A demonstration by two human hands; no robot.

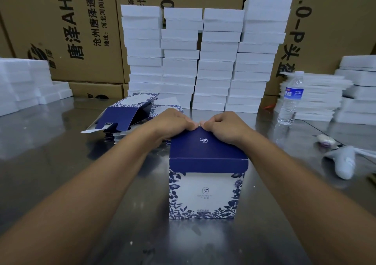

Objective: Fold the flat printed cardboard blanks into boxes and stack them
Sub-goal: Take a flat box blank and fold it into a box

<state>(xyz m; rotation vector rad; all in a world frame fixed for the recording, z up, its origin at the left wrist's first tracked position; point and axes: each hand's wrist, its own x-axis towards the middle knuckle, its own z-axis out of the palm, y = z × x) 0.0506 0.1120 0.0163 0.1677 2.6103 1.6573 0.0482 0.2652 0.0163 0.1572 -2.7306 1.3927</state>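
Light's dim and cool-toned with no hard shadows, so the steel table (61, 163) just throws back smeary glare around 10 and 2 o'clock, and my box (203, 193) drops only a faint shadow. The wide lens bends the cartons (61, 30) at 11 and 1 o'clock and stretches my forearms (91, 199) toward 7 and 5. The middle's sharp enough, but the white thing (343, 163) at 3 o'clock is mush.

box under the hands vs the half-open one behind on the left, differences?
The front box stands upright with its lid down; the rear blank lies tilted, flaps open. The left hand and right hand grip the front box's far lid edge; no hand touches the rear blank. Both share a blue-and-white floral print.
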